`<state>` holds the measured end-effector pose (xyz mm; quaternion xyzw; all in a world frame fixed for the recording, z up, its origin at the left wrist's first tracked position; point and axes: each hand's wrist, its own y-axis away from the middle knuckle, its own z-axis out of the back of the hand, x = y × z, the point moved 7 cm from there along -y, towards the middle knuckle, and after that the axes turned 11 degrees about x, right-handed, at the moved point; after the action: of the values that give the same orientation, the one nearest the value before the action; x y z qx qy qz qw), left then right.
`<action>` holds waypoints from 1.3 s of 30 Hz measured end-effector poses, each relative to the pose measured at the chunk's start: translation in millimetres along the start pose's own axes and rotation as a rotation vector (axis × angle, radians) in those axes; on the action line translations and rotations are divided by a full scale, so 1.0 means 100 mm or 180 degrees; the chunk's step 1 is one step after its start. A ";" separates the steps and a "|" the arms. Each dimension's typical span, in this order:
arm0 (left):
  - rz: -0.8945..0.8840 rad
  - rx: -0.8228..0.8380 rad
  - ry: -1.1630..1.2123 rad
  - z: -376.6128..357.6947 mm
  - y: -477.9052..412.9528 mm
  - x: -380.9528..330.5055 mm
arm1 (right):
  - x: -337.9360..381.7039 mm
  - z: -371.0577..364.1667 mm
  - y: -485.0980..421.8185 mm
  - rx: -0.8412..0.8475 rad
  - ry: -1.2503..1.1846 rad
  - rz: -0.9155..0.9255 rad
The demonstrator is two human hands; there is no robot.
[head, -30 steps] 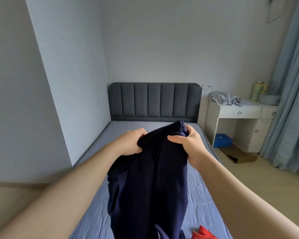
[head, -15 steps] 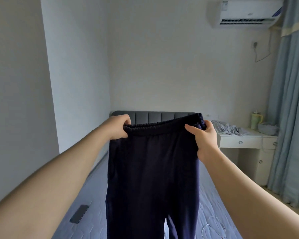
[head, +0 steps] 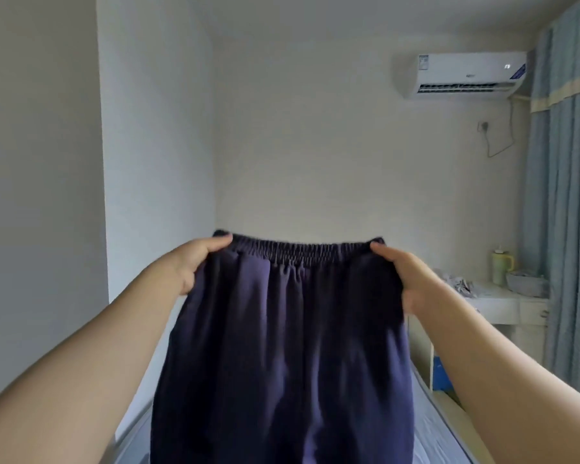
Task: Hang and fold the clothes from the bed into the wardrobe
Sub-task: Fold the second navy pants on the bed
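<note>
Holding navy trousers [head: 282, 346] up mid-frame, left hand [head: 195, 262] and right hand [head: 402, 272] pinch the waistband [head: 302, 254] corners; folding them lengthwise likely comes next.

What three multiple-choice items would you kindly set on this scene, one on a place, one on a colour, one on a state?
1. Where is the air conditioner?
A. High on the wall, at right
B. On the floor
C. Low, at left

2. What colour are the trousers?
A. Red
B. Navy
C. White

3. How are the trousers held?
A. By one hand only
B. By the left hand and right hand at the waistband
C. Not at all

Answers: 1 A, it is mounted near the top of the curtain. 2 B, the cloth is dark blue. 3 B, each hand grips one waistband end.
</note>
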<state>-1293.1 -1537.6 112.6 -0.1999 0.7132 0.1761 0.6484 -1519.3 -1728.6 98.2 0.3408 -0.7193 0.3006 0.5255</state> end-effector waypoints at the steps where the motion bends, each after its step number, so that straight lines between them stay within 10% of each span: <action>1: 0.0265 -0.0208 0.0006 0.00 -0.03 0.14 | -0.11 0.02 -0.01 -0.0199 0.0017 -0.0098; 8: -0.0502 -0.1158 0.0028 -0.42 -0.13 0.44 | -0.33 -0.13 -0.12 -0.1007 0.0834 0.0757; 15: -0.1118 -0.1260 -0.1350 -0.82 0.00 0.19 | -0.40 -0.61 -0.15 -0.0021 0.0465 0.0879; 21: -0.1157 -0.0185 -0.1408 -1.02 0.04 0.24 | -0.44 -0.70 -0.08 0.0785 -0.0804 0.0625; 27: -0.1423 -0.1143 -0.1074 -0.73 0.12 0.14 | -0.35 -0.72 0.03 0.0677 0.0535 0.1050; 31: -0.1363 -0.0802 -0.0240 -0.66 0.12 0.11 | -0.26 -0.45 0.05 -0.0318 0.1328 0.1558; 39: -0.1285 0.0361 -0.0383 -0.72 0.24 -0.04 | -0.18 -0.60 0.05 0.1110 0.0883 0.1629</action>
<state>-1366.4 -1553.2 123.5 -0.2910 0.6275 0.0140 0.7221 -1486.0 -1675.3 96.2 0.1897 -0.6409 0.5848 0.4596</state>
